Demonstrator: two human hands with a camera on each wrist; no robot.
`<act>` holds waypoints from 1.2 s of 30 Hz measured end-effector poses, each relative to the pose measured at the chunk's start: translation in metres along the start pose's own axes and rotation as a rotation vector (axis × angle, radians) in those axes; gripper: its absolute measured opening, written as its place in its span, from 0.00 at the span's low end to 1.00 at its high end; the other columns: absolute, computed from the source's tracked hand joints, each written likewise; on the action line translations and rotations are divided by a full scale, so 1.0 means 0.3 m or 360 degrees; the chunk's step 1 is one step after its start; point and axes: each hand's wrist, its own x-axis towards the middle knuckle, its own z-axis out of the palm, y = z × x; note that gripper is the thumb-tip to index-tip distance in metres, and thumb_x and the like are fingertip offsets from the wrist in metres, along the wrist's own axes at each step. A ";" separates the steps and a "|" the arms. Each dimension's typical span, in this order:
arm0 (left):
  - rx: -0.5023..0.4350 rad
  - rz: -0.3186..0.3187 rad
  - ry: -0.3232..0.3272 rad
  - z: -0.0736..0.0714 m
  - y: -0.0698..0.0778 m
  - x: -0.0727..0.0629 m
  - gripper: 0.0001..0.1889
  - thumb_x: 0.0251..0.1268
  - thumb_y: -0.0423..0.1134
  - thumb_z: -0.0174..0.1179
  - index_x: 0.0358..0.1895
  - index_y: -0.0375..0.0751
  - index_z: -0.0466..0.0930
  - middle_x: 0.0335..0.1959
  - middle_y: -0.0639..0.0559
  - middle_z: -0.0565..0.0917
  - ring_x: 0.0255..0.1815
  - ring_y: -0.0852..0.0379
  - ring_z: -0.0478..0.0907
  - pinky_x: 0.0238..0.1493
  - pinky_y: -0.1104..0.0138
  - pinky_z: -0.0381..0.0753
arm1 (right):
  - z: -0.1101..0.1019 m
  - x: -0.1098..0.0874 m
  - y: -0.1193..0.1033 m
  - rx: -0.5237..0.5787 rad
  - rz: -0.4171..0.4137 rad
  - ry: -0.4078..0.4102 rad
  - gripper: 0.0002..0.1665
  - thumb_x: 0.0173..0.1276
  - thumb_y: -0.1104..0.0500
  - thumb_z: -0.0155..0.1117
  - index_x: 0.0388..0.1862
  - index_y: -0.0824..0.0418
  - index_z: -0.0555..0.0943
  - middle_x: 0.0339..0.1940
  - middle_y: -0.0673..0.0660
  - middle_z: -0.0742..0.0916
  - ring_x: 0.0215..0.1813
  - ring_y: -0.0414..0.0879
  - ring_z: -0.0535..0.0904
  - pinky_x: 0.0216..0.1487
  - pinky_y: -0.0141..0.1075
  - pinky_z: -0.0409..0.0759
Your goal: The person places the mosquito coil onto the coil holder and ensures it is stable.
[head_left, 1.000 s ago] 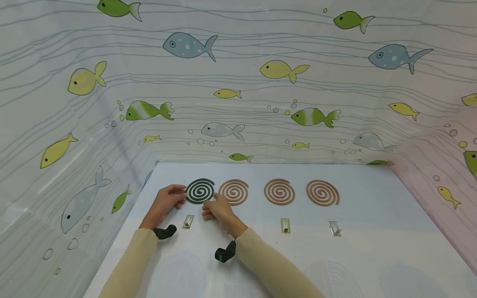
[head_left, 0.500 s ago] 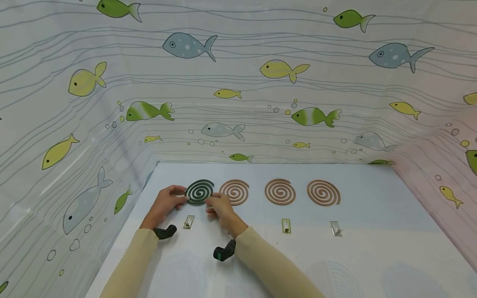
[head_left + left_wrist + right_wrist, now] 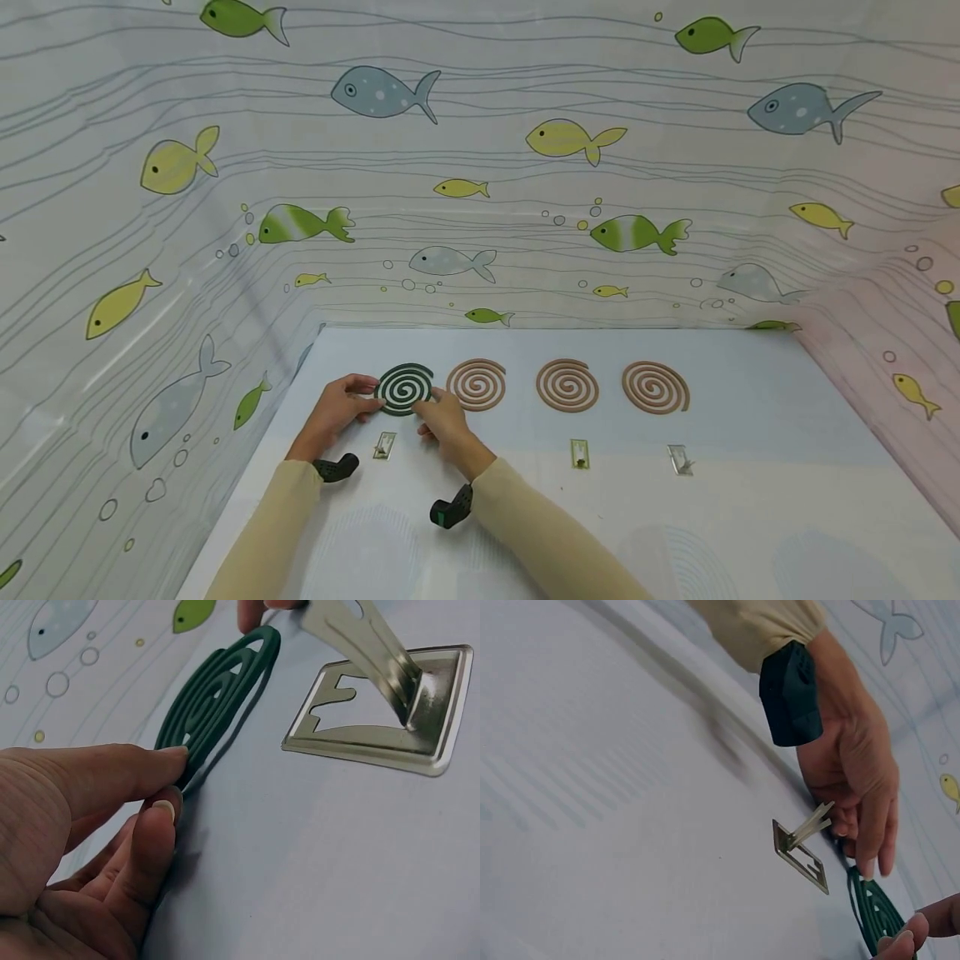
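Note:
A dark green mosquito coil (image 3: 405, 389) is at the left end of a row of coils on the white table. My left hand (image 3: 339, 412) pinches its left edge between thumb and fingers, as the left wrist view shows up close on the coil (image 3: 238, 694). At its opposite edge, my right hand (image 3: 450, 427) grips the rim with thumb and fingertips; the right wrist view has these fingertips (image 3: 909, 939) on the coil at the lower right. Just in front of the coil, between both hands, lies a small metal coil stand (image 3: 384, 445) with its prong bent up.
Three brown mosquito coils (image 3: 476, 385) (image 3: 567, 386) (image 3: 656, 387) lie to the right of the green one. Two more metal stands (image 3: 580, 454) (image 3: 680, 460) are in front of the right-hand coils. A fish-patterned sheet (image 3: 510, 250) walls the table's back and sides.
My right hand's fingers have closed in on the green coil's right edge. The coil has shifted slightly toward me, while the left hand has stayed at its left edge.

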 end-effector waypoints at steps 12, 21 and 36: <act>0.0049 0.0010 -0.0005 -0.006 -0.005 -0.003 0.28 0.61 0.37 0.75 0.64 0.35 0.78 0.57 0.38 0.78 0.31 0.54 0.80 0.35 0.66 0.80 | 0.032 -0.014 -0.021 0.0108 -0.0092 0.0042 0.33 0.71 0.63 0.64 0.73 0.61 0.67 0.44 0.66 0.88 0.21 0.41 0.79 0.18 0.29 0.75; 0.0013 0.0016 -0.0043 -0.010 -0.016 -0.004 0.31 0.63 0.41 0.75 0.66 0.34 0.76 0.60 0.36 0.78 0.39 0.53 0.81 0.40 0.65 0.83 | 0.027 0.011 0.007 0.0082 -0.0099 0.0162 0.23 0.76 0.60 0.64 0.64 0.66 0.71 0.38 0.65 0.89 0.16 0.40 0.78 0.15 0.30 0.75; -0.0182 0.0068 -0.0139 -0.023 -0.015 -0.009 0.22 0.72 0.43 0.67 0.65 0.39 0.79 0.47 0.44 0.86 0.34 0.52 0.82 0.35 0.63 0.84 | 0.008 0.017 -0.001 0.0002 -0.0132 0.0151 0.15 0.75 0.60 0.66 0.57 0.63 0.78 0.33 0.57 0.86 0.17 0.39 0.74 0.16 0.29 0.72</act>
